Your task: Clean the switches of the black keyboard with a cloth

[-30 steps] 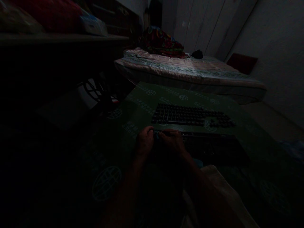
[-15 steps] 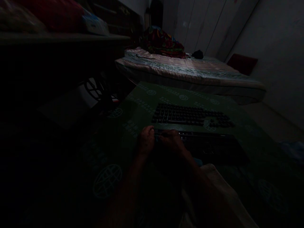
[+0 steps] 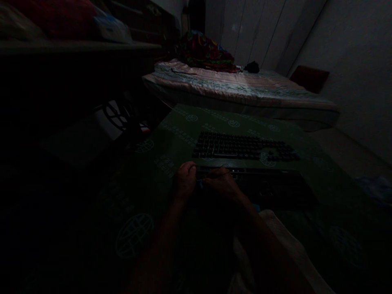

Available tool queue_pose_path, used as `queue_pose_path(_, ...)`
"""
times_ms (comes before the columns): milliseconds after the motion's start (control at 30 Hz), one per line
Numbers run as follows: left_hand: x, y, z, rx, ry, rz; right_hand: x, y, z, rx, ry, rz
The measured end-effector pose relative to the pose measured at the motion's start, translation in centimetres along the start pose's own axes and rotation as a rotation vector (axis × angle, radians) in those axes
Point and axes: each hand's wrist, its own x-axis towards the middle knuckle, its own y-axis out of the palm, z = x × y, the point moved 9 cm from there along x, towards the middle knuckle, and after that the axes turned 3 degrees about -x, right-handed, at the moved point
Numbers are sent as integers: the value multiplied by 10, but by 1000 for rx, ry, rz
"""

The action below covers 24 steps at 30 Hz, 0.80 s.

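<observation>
Working at the near left corner of a dark keyboard (image 3: 269, 183), the person's left hand (image 3: 184, 179) and right hand (image 3: 222, 184) are curled and touching each other. Their fingertips meet on the keyboard's edge, but it is too dark to tell whether they pinch anything. At twelve o'clock from the hands, just beyond the keyboard, what look like loose keys (image 3: 241, 146) lie in rows on the green mat (image 3: 183, 126). Judging by that, the keys seem to be off already and the body is the part left to handle. The keyboard stretches from the hands toward three o'clock. A bed (image 3: 239, 87) stands farther off at twelve.
</observation>
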Motion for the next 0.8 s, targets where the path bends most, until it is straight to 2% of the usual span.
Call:
queue_pose_path(133, 0, 0, 0, 1, 5, -5, -4, 4, -2, 44, -2, 62)
queue_pose_path(200, 1, 1, 0, 2, 8, -5, -3, 1, -4, 64, -2, 10)
queue_pose_path(333, 2, 2, 2, 12, 24, -1, 2, -11, 0, -19, -110, -155)
queue_pose_path(433, 2, 2, 2, 6, 32, 1, 6, -14, -3, -96, -148, -185)
queue_pose_path(567, 1, 1, 1, 11, 1, 4, 7, -20, -11, -100, -106, -231)
queue_pose_path(800, 1, 1, 0, 21, -9, 8, 4, -17, 1, -120, -138, -168)
